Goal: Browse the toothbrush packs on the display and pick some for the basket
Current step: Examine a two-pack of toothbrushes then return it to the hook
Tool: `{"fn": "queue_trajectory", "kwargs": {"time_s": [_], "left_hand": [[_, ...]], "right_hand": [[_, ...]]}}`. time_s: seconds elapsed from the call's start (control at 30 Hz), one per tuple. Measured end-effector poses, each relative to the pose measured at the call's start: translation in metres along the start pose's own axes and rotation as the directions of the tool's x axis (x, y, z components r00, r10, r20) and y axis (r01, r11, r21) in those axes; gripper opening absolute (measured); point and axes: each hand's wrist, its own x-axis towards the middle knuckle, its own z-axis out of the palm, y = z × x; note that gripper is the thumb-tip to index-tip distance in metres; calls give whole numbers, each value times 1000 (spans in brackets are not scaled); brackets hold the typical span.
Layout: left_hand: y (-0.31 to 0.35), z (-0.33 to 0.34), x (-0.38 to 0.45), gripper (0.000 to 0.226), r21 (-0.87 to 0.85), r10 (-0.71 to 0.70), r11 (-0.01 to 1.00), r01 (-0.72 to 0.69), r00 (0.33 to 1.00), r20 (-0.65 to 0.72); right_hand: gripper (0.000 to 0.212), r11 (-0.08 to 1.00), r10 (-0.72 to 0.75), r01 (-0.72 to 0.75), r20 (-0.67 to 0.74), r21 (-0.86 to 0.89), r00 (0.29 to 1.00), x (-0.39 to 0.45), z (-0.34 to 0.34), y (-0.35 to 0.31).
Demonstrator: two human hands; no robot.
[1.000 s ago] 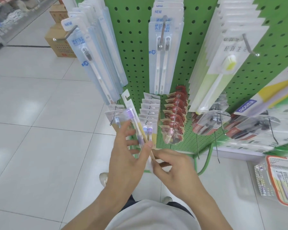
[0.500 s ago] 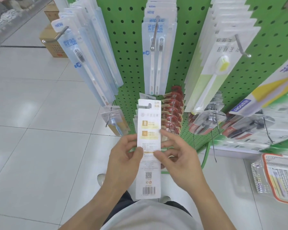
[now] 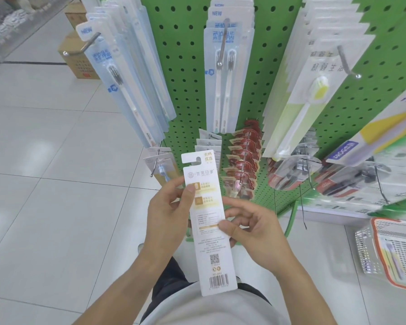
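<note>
Toothbrush pack (image 3: 208, 221) now turned printed back toward the viewer, where a second ago it showed its clear front edge-on among the hooks; since half a second ago, lifted slightly and held steadier for reading. Held in mid-air in front of the green pegboard display (image 3: 188, 66), just below the rows of hanging packs and above the person's lap. Left hand (image 3: 168, 214) pinching the pack's left edge, thumb pressed on the printed card near the gold squares, fingers curled behind. Right hand (image 3: 253, 233) pinching the right edge lower down, thumb on the card face, fingers curled behind. Long axis close to upright in the view, leaning a little: hang-hole tab at the top tilted toward the left, barcode end at the bottom toward the right and nearest the body. Brush side facing away toward the display, so not visible. Probably the inspecting step: label being read before a choice is made. Wire basket (image 3: 373, 254) with an orange rim on the floor at lower right, well apart from the pack, already holding something long and flat. Pack not yet in the basket.
</note>
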Motion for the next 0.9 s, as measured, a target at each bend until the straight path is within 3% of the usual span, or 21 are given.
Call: {"fn": "queue_trajectory", "kwargs": {"time_s": [0.2,0.37,0.57,0.8,0.9], "left_hand": [[3,-1,-2,19,11,1,1000,-1,1000,6],[4,-2,-2,32,59,-21,998,19,999,39],[-2,2,2,20,104,-8,995,9,1000,-11],[-8,-1,3,20,4,-44,999,45,998,-36],[-5,-6,3,30,-31,-81,996,82,996,20]], "right_hand": [[40,1000,14,-14,-7,0,1000,-1,2,2],[41,1000,22,-22,31,2,999,-4,2,1],[44,1000,25,-25,43,-3,999,-7,4,1],[56,994,27,-18,81,-108,996,-6,4,-4],[46,996,50,-47,29,-72,998,-3,9,-3]]}}
